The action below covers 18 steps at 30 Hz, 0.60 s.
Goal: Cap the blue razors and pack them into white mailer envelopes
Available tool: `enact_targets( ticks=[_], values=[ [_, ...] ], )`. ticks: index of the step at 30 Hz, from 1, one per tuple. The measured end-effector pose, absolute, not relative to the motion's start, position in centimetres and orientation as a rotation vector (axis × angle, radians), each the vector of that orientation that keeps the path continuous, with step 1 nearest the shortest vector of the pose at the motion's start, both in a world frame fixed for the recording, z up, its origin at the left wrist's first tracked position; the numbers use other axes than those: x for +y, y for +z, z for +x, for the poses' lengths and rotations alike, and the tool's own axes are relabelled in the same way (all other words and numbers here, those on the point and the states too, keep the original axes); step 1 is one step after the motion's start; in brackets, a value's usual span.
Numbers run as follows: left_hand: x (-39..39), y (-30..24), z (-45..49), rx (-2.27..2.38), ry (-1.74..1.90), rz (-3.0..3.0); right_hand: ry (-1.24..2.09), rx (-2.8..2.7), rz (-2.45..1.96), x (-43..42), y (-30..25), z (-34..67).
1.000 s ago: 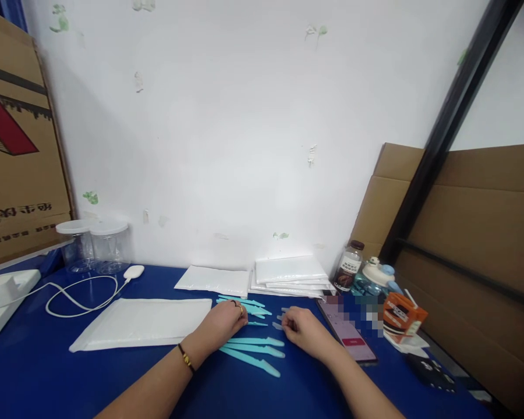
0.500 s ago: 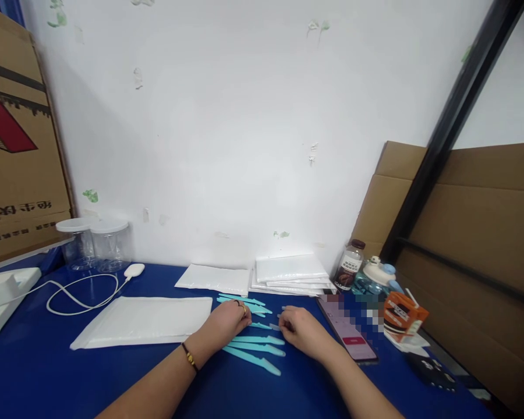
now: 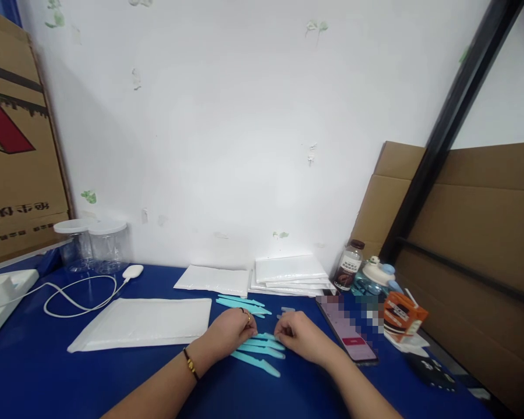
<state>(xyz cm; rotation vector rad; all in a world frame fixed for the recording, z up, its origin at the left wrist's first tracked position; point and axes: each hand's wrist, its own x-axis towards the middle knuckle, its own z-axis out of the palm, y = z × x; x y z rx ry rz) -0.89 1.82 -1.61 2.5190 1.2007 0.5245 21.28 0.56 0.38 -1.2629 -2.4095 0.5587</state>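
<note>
Several light turquoise plastic razors (image 3: pixel 257 349) lie on the blue table (image 3: pixel 39 366), with more of them (image 3: pixel 240 304) a little farther back. My left hand (image 3: pixel 232 331) and my right hand (image 3: pixel 297 336) sit close together over the near group, fingers curled. Between the two hands a turquoise razor (image 3: pixel 266 336) shows, pinched at its ends by both. A small clear cap (image 3: pixel 287 310) lies just behind my right hand. A gold ring is on my left hand and a dark bracelet on that wrist.
A white padded mailer (image 3: pixel 142 323) lies to the left, more mailers (image 3: pixel 288 272) stacked by the wall. A phone (image 3: pixel 347 334), a bottle (image 3: pixel 348 266), an orange carton (image 3: pixel 402 317), clear jars (image 3: pixel 91 245), a white cable (image 3: pixel 82 291) and cardboard boxes surround the spot.
Both hands have drawn nearer to me and closer together. A razor that lay between them is now held at the near group of razors.
</note>
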Motion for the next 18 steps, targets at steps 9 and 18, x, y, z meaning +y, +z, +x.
enact_targets(
  ticks=[9,18],
  values=[
    [3.6,-1.2,-4.0,1.513,0.597,2.634,0.322,-2.191,-1.512,2.0,1.9,25.6],
    [3.1,-0.2,-3.3,1.533,0.449,2.785,0.188,-2.404,-1.429,2.3,-0.7,22.4]
  ],
)
